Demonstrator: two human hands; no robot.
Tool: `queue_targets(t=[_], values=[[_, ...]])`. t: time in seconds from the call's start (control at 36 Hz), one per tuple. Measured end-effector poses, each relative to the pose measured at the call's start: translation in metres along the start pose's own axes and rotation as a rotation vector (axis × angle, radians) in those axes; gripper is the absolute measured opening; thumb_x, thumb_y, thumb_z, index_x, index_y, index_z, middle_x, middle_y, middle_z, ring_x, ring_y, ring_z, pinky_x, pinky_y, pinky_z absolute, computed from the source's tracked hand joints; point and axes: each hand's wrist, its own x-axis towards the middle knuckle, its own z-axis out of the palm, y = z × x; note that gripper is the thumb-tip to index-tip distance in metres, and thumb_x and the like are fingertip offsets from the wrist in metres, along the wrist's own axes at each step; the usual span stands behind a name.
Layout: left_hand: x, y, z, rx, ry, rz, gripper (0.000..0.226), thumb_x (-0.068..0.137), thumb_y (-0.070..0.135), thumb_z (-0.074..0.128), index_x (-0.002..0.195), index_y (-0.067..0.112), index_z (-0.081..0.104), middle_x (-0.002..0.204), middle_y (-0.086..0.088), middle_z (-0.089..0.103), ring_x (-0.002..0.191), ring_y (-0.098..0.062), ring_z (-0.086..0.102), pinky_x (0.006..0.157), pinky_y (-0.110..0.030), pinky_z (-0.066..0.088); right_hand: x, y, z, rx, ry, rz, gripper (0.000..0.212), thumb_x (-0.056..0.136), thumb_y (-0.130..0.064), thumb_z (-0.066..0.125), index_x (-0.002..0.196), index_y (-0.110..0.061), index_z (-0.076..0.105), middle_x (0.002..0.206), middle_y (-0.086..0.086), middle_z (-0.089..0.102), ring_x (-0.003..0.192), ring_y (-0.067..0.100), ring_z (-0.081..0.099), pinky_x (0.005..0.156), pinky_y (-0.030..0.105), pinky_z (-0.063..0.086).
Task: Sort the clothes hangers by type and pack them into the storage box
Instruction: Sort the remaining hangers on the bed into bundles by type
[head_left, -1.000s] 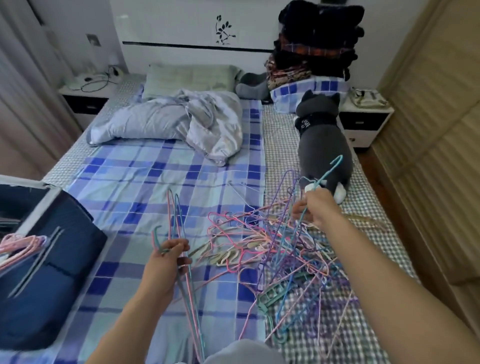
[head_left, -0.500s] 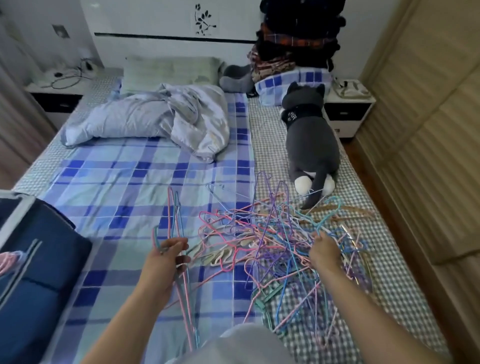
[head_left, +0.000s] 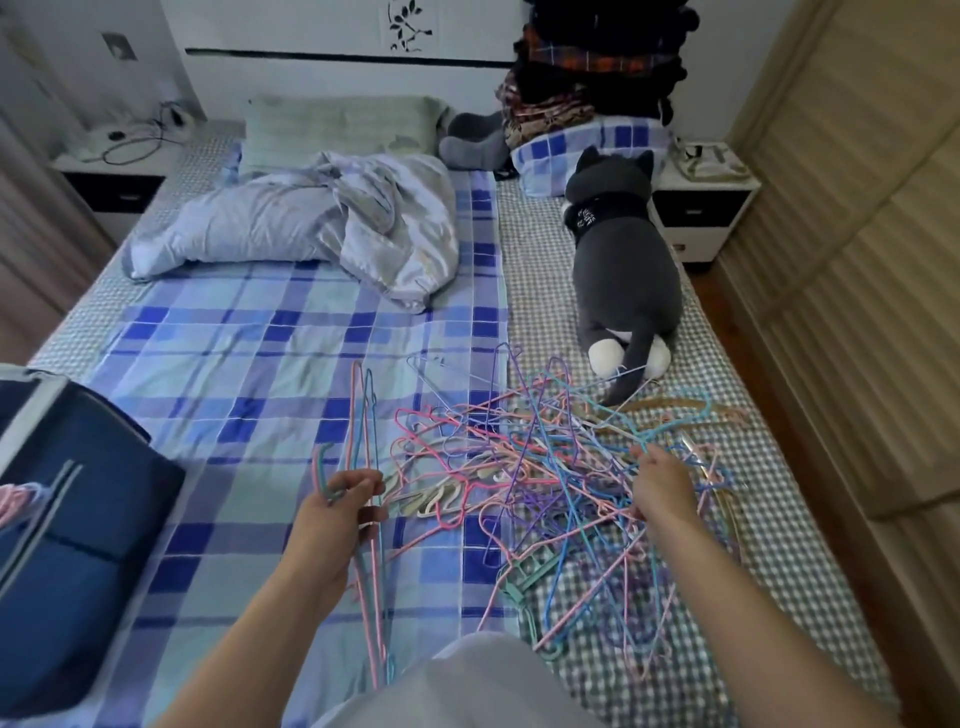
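Observation:
A tangled pile of thin wire hangers (head_left: 561, 467) in pink, purple, blue and teal lies on the bed in front of me. My left hand (head_left: 337, 514) grips a small bunch of pink and blue hangers (head_left: 370, 571) held upright by their necks, left of the pile. My right hand (head_left: 662, 486) reaches into the pile's right side and pinches a teal hanger (head_left: 675, 423) near its hook. The dark blue storage box (head_left: 67, 545) sits open at the left edge, with pink hangers (head_left: 15, 501) inside.
A grey plush cat (head_left: 623, 270) lies just behind the pile. A crumpled quilt (head_left: 311, 223) and a pillow (head_left: 337, 127) are at the bed's head, stacked clothes (head_left: 587, 67) at the back right. A wooden wardrobe (head_left: 857, 260) lines the right side.
My right hand came down from holding a teal hanger raised above the pile and now sits low in the pile's right side. The left hand kept its bunch still.

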Motion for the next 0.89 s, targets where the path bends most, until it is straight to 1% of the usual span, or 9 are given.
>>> queue_targets(t=[0.11,0.22,0.31,0.42,0.5,0.64,0.78,0.83,0.89], values=[[-0.009,0.014,0.012,-0.014,-0.047,0.064,0.019,0.098,-0.005,0.055,0.097,0.01,0.067,0.087,-0.006,0.071,0.067,-0.019,0.066,0.063,-0.028,0.05,-0.055,-0.024,0.035,0.047,-0.151,-0.297,0.031,0.108,-0.019,0.034,0.127,-0.017,0.059,0.091,-0.003,0.056,0.056,0.012,0.047,0.05,0.034,0.047],[-0.018,0.031,0.031,-0.087,-0.12,0.13,0.025,0.097,-0.011,0.05,0.107,0.007,0.065,0.094,-0.005,0.071,0.079,-0.02,0.074,0.072,-0.029,0.056,-0.123,-0.026,0.087,0.071,-0.395,-0.433,0.021,0.103,-0.033,0.037,0.098,-0.033,0.057,0.064,-0.001,0.058,0.054,0.02,0.055,0.057,0.048,0.055],[-0.02,0.041,0.044,-0.127,-0.129,0.158,0.026,0.1,-0.004,0.051,0.111,0.014,0.066,0.101,-0.003,0.072,0.093,-0.021,0.072,0.083,-0.034,0.053,-0.156,-0.023,0.117,-0.107,-0.442,-0.596,0.033,0.09,-0.05,0.028,0.11,-0.035,0.049,0.074,0.003,0.067,0.07,0.028,0.065,0.067,0.048,0.054],[-0.018,0.053,0.044,-0.127,-0.113,0.184,0.038,0.09,-0.014,0.057,0.111,0.015,0.069,0.103,-0.005,0.073,0.096,-0.031,0.067,0.086,-0.044,0.053,-0.171,-0.033,0.129,-0.296,-0.454,-0.801,0.024,0.102,-0.034,0.034,0.123,-0.027,0.045,0.092,0.013,0.068,0.087,0.038,0.062,0.07,0.046,0.049],[-0.017,0.056,0.039,-0.079,-0.075,0.214,0.049,0.085,-0.021,0.055,0.115,0.017,0.067,0.112,-0.007,0.068,0.098,-0.028,0.068,0.079,-0.036,0.054,-0.175,-0.041,0.127,-0.316,-0.532,-0.872,0.026,0.105,-0.033,0.036,0.127,-0.025,0.043,0.093,0.014,0.067,0.088,0.039,0.062,0.066,0.044,0.046],[-0.002,0.029,0.037,0.114,0.048,0.203,0.033,0.092,-0.008,0.058,0.093,0.023,0.072,0.069,-0.003,0.062,0.063,-0.019,0.056,0.058,-0.029,0.045,-0.172,-0.04,0.134,-0.352,-0.708,-0.894,0.02,0.104,-0.028,0.039,0.12,-0.02,0.048,0.1,0.015,0.065,0.09,0.037,0.06,0.062,0.038,0.036],[0.01,-0.005,0.014,0.174,0.078,0.059,0.024,0.101,0.0,0.052,0.084,0.014,0.061,0.083,-0.007,0.059,0.061,-0.017,0.057,0.062,-0.031,0.045,-0.135,0.023,0.142,-0.446,-0.873,-0.682,0.035,0.103,-0.03,0.043,0.138,-0.03,0.049,0.112,0.009,0.064,0.094,0.028,0.06,0.076,0.034,0.046],[0.006,-0.01,-0.003,0.084,0.11,0.01,0.019,0.102,0.002,0.053,0.088,0.013,0.059,0.077,-0.007,0.055,0.054,-0.015,0.055,0.057,-0.031,0.049,-0.109,0.061,0.133,-0.449,-0.828,-0.41,0.022,0.102,-0.03,0.044,0.112,-0.024,0.063,0.102,0.001,0.063,0.08,0.02,0.056,0.07,0.028,0.042],[-0.002,-0.012,-0.022,0.022,0.117,0.019,0.014,0.101,0.001,0.054,0.094,0.011,0.063,0.072,-0.01,0.054,0.051,-0.016,0.056,0.05,-0.029,0.054,-0.08,0.1,0.122,-0.5,-0.732,-0.253,0.02,0.098,-0.025,0.046,0.079,-0.022,0.052,0.079,-0.003,0.054,0.069,0.016,0.049,0.066,0.032,0.039]])
